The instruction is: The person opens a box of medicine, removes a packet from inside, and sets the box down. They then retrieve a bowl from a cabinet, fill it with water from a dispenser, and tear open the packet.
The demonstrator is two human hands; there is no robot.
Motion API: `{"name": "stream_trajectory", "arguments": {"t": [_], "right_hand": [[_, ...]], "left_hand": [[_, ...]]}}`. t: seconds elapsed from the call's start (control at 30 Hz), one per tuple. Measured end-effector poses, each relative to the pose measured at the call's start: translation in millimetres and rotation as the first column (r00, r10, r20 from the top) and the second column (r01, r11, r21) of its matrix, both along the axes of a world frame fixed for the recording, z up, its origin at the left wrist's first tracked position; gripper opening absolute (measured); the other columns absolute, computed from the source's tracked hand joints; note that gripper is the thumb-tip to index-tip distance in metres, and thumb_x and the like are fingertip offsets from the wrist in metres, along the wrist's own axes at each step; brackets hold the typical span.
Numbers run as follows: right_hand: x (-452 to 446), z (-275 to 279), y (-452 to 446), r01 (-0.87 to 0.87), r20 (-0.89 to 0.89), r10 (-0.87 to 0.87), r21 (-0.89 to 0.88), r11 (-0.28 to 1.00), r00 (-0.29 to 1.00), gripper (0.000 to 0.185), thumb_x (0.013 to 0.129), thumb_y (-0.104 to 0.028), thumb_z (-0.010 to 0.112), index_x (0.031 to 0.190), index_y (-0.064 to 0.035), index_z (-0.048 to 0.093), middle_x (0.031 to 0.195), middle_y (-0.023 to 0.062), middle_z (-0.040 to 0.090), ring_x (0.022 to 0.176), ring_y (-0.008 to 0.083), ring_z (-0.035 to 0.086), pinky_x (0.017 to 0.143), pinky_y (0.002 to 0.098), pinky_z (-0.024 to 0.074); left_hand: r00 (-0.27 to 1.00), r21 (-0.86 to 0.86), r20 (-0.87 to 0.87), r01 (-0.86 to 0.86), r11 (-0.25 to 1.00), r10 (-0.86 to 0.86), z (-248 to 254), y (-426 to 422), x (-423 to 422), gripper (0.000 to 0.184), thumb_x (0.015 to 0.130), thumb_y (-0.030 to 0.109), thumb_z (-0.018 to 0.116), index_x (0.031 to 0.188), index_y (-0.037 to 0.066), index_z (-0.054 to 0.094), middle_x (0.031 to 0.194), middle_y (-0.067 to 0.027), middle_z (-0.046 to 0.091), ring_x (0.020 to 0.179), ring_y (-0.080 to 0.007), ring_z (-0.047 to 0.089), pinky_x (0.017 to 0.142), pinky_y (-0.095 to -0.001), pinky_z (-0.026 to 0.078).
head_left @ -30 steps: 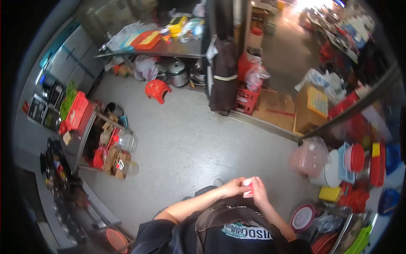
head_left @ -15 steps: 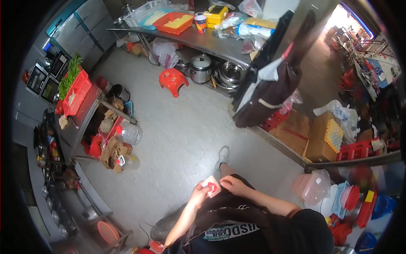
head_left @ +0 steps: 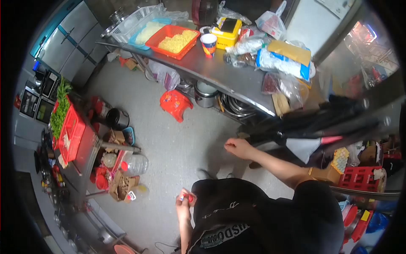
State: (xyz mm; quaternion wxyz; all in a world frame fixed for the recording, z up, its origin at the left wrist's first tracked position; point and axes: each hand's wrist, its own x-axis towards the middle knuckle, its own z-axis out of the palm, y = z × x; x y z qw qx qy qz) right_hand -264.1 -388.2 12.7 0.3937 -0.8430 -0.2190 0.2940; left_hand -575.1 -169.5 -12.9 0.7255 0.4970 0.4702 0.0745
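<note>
Low at my left side, my left hand (head_left: 183, 208) is closed around a small red-and-white packet (head_left: 189, 197); its fingers cover part of it, and its exact kind does not show. My right hand (head_left: 239, 148) is held out ahead over the floor, fingers curled in. Whatever may be inside those fingers is hidden. Dark garments (head_left: 313, 127) hang just right of that hand. Farther forward stands a steel table (head_left: 237, 84), apart from both hands.
On the table are a red basket of yellow noodles (head_left: 177, 41), a paper cup (head_left: 208, 45), a yellow box (head_left: 226, 34) and plastic bags. A red stool (head_left: 175, 105) stands on the floor. Left, a shelf table holds a red basket (head_left: 72, 132); a large bottle (head_left: 135, 163) stands beside it.
My hands have moved apart: the right reaches forward and right, the left drops to my left side with the packet. The view has moved closer to the steel table and hanging garments.
</note>
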Motion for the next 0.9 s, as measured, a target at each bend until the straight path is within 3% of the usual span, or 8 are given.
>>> {"name": "stream_trajectory", "arguments": {"t": [0.1, 0.23, 0.27, 0.33, 0.5, 0.63, 0.67, 0.9], "right_hand": [[99, 25, 56, -0.008, 0.070, 0.005, 0.044, 0.999, 0.998, 0.029, 0.090, -0.032, 0.058, 0.103, -0.0067, 0.065, 0.099, 0.0149, 0.068, 0.093, 0.0309, 0.065, 0.082, 0.0397, 0.0500], [225, 45, 103, 0.249, 0.092, -0.262, 0.135, 0.959, 0.961, 0.022, 0.090, -0.025, 0.060, 0.100, -0.0059, 0.065, 0.088, 0.0133, 0.068, 0.083, 0.0240, 0.066, 0.074, 0.0360, 0.0499], [259, 56, 106, 0.301, 0.193, -0.307, 0.062, 0.952, 0.932, 0.018, 0.090, -0.019, 0.061, 0.099, -0.0040, 0.066, 0.088, 0.0043, 0.068, 0.083, 0.0116, 0.060, 0.076, 0.0285, 0.0483], [320, 91, 104, 0.290, 0.386, -0.265, -0.008, 0.957, 0.884, 0.018, 0.087, -0.018, 0.061, 0.098, -0.0056, 0.067, 0.087, 0.0050, 0.068, 0.081, 0.0140, 0.062, 0.076, 0.0307, 0.0489], [514, 83, 39, 0.607, 0.704, -0.295, -0.241, 0.757, 0.646, 0.025, 0.087, -0.027, 0.058, 0.096, -0.0071, 0.069, 0.096, 0.0183, 0.069, 0.095, 0.0354, 0.065, 0.082, 0.0427, 0.0505], [622, 67, -6, 0.538, 0.674, -0.071, -0.517, 0.666, 0.735, 0.034, 0.087, -0.032, 0.057, 0.109, -0.0065, 0.067, 0.096, 0.0182, 0.069, 0.092, 0.0357, 0.066, 0.082, 0.0426, 0.0503], [637, 60, -10, 0.627, 0.569, -0.371, -0.357, 0.693, 0.734, 0.042, 0.088, -0.033, 0.057, 0.116, -0.0019, 0.063, 0.096, 0.0180, 0.069, 0.093, 0.0354, 0.066, 0.083, 0.0409, 0.0504], [678, 62, 7, 0.347, 0.199, -0.305, -0.233, 0.908, 0.931, 0.073, 0.078, -0.024, 0.073, 0.140, -0.0045, 0.040, 0.130, 0.0122, 0.057, 0.112, 0.0242, 0.057, 0.094, 0.0332, 0.0464]], "left_hand": [[0.992, -0.022, -0.081, -0.097, 0.995, 0.095, -15, 35, 38, 0.023, 0.091, 0.017, 0.061, 0.107, 0.002, 0.054, 0.097, -0.0081, 0.061, 0.085, -0.0169, 0.061, 0.073, -0.0295, 0.053], [0.989, -0.018, -0.083, -0.127, 0.992, 0.125, -39, 110, 98, 0.025, 0.090, 0.019, 0.065, 0.105, 0.002, 0.055, 0.098, -0.0079, 0.060, 0.085, -0.0169, 0.061, 0.073, -0.0301, 0.053], [0.991, -0.004, -0.059, -0.120, 0.993, 0.120, -33, 130, 121, 0.024, 0.090, 0.019, 0.064, 0.105, 0.002, 0.055, 0.098, -0.0077, 0.060, 0.085, -0.0167, 0.061, 0.073, -0.0301, 0.053], [0.996, 0.057, -0.022, -0.091, 0.994, 0.092, -34, 176, 164, 0.022, 0.092, 0.018, 0.063, 0.104, 0.002, 0.055, 0.097, -0.0068, 0.059, 0.085, -0.0155, 0.060, 0.074, -0.0295, 0.053], [1.000, 0.083, -0.025, 0.004, 0.997, -0.001, -13, 246, 258, 0.023, 0.091, 0.017, 0.060, 0.106, 0.000, 0.054, 0.100, -0.0062, 0.058, 0.090, -0.0147, 0.058, 0.076, -0.0275, 0.052], [0.993, 0.099, -0.110, -0.034, 0.995, 0.045, -11, 239, 307, 0.022, 0.090, 0.015, 0.061, 0.105, 0.001, 0.055, 0.099, -0.0060, 0.058, 0.088, -0.0144, 0.057, 0.075, -0.0278, 0.051], [0.989, 0.116, -0.130, -0.052, 0.992, 0.067, -10, 233, 325, 0.021, 0.090, 0.015, 0.061, 0.105, 0.001, 0.055, 0.098, -0.0057, 0.058, 0.087, -0.0142, 0.057, 0.075, -0.0279, 0.050], [0.972, 0.062, -0.201, -0.107, 0.992, 0.118, -23, 158, 384, 0.024, 0.089, 0.020, 0.063, 0.101, 0.001, 0.057, 0.091, -0.0059, 0.059, 0.081, -0.0138, 0.056, 0.069, -0.0260, 0.049]]}}
